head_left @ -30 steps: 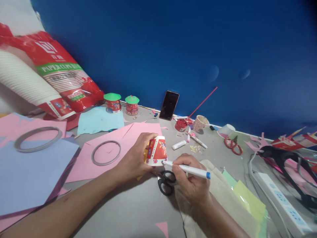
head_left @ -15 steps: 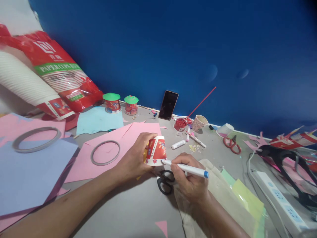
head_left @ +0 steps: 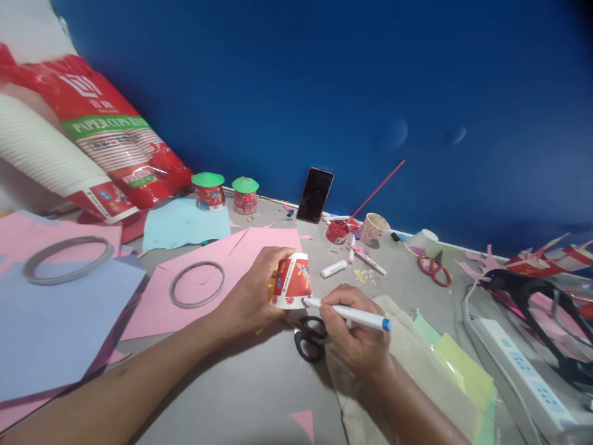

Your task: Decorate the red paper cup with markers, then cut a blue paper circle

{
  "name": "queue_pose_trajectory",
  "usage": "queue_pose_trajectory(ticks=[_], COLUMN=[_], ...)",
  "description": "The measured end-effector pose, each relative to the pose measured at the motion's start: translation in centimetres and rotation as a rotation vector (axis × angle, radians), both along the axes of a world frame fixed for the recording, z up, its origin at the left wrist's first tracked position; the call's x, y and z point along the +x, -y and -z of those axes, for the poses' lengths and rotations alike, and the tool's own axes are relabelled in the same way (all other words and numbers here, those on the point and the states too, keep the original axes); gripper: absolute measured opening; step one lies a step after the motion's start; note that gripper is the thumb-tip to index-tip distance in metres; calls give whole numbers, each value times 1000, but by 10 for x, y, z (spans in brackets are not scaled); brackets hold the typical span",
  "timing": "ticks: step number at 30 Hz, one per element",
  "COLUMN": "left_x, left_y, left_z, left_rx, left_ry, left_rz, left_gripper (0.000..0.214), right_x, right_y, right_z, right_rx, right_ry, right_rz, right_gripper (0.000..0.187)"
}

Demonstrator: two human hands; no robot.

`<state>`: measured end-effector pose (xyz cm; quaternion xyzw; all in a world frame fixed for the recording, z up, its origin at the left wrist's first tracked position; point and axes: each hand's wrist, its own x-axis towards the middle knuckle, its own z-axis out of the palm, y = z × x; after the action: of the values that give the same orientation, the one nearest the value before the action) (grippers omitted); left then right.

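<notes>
While the left hand (head_left: 252, 296) wraps an upturned red paper cup (head_left: 291, 281) at centre frame, the right hand (head_left: 354, 334) pinches a white marker (head_left: 347, 314) – tip touching the cup's rim. Upper left, a red bag (head_left: 111, 139) reads "PAPER CUPS" – other print illegible.

"PAPER CUPS" in white on the red bag's (head_left: 115, 148) green band.

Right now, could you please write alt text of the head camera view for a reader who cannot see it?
The left hand holds an upside-down red paper cup on a grey table while the right hand puts a white marker to its rim. Black scissors lie just below the cup, with pink paper and a blue wall behind.
</notes>
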<state>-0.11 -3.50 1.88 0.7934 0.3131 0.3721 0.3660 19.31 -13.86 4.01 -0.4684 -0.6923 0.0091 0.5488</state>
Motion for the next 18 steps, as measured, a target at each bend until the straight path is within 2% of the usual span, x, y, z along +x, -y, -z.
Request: queue_pose_trajectory(ticks=[18], left_x=[2], left_y=[0], left_z=[5], left_rx=[26], left_ry=[27], left_rz=[-13], left_gripper=[74], right_x=[3], right_y=[-1], right_z=[3], right_rx=[21], right_ry=[34], right_rz=[-5], right_gripper=[15])
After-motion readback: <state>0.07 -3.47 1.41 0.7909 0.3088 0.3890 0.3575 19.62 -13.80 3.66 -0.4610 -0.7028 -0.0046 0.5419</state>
